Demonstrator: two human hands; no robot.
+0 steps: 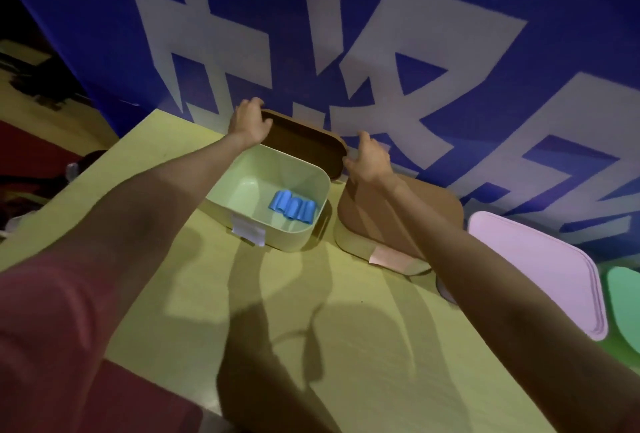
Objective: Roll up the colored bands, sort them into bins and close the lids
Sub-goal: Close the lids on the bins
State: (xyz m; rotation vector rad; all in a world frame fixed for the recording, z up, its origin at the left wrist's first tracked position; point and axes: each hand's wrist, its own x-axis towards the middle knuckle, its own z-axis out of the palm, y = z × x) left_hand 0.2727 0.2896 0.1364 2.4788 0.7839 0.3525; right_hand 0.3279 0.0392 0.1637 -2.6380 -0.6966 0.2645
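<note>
Blue banner wall (450, 51) behind yellow-green counter (311, 328): lid going onto open bin.
Fingers of left hand (248, 121) and right hand (367, 159) curl over opposite ends of brown lid (304, 141), held tilted behind pale bin (294, 235), likely to lower squarely. Rolled blue bands (292, 207) lie inside. Both arms reach forward, outstretched. Neighbouring bin (401, 211) already lidded.

Single view, head-worn wide-angle camera. Looks forward and down over both outstretched arms onto yellow-green table (311, 311). Near range. Blue banner with white lettering (346, 34) fills upper frame behind table. Edges curved by lens.
</note>
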